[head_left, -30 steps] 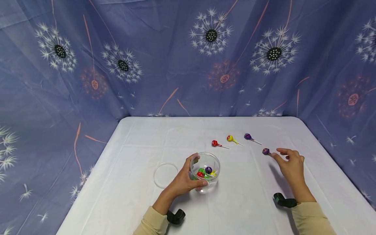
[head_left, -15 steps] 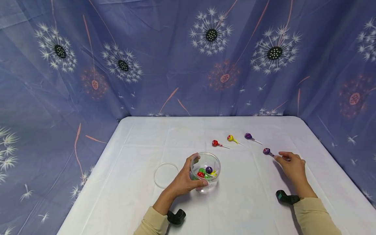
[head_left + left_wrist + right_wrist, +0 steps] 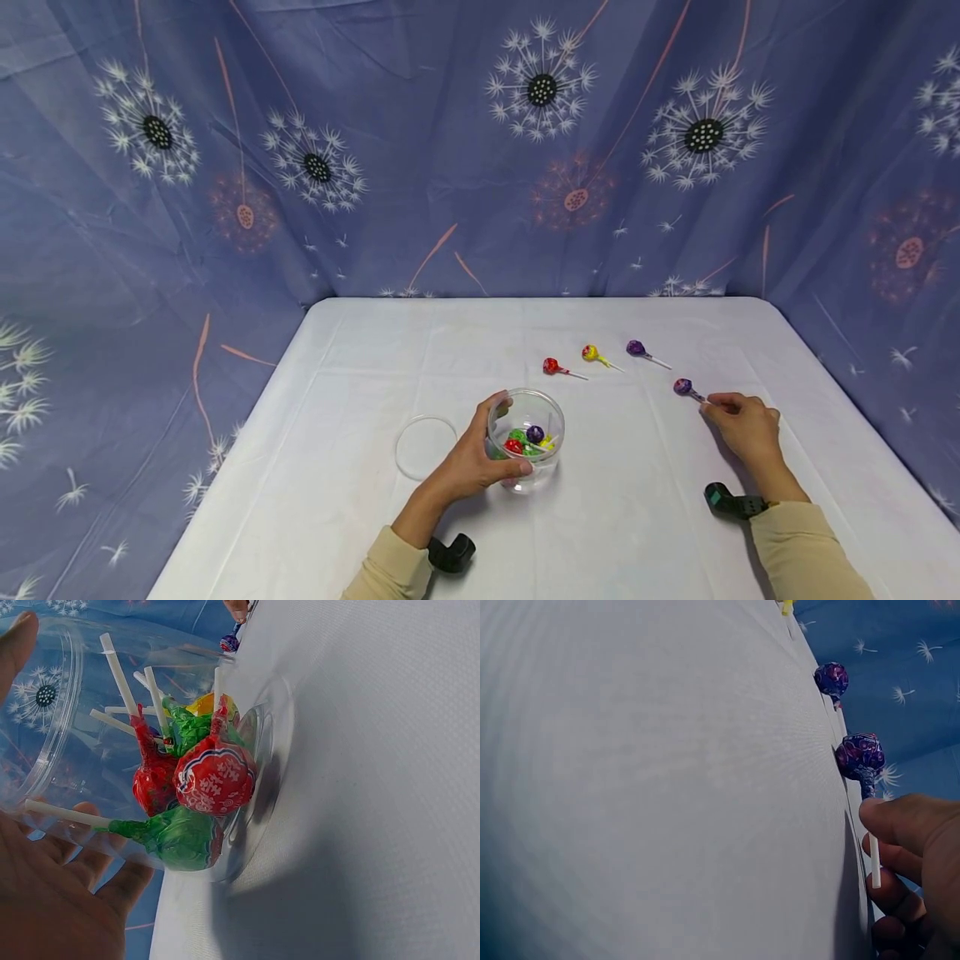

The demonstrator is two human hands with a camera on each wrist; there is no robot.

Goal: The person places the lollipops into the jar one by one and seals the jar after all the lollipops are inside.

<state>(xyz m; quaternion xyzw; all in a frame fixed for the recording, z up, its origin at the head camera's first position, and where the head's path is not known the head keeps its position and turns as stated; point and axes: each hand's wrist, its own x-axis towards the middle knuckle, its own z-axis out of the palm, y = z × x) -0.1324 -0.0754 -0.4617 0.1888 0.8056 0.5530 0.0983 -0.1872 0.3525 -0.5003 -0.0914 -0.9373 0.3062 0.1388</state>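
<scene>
My left hand (image 3: 468, 462) holds a clear plastic jar (image 3: 525, 477) by its side, thumb at the front and fingers behind. Inside, the left wrist view shows several wrapped lollipops, among them a red lollipop (image 3: 215, 780) and a green lollipop (image 3: 180, 838) with white sticks. Over on the right, my right hand (image 3: 748, 429) pinches the stick of a purple lollipop (image 3: 682, 387) between thumb and fingers. In the right wrist view this purple lollipop (image 3: 860, 756) has its wrapped head at the table surface, and the stick's end pokes out below the thumb.
A red lollipop (image 3: 551, 366), a yellow lollipop (image 3: 591, 353) and another purple lollipop (image 3: 636, 348) lie in a row behind the jar. A clear round lid (image 3: 397, 454) lies left of the jar. A patterned blue curtain (image 3: 420, 150) hangs behind the white table (image 3: 360, 358).
The right hand has shifted its grip slightly along the purple lollipop's stick, away from the head, and its fingers have drawn in. The left hand and jar stay in place.
</scene>
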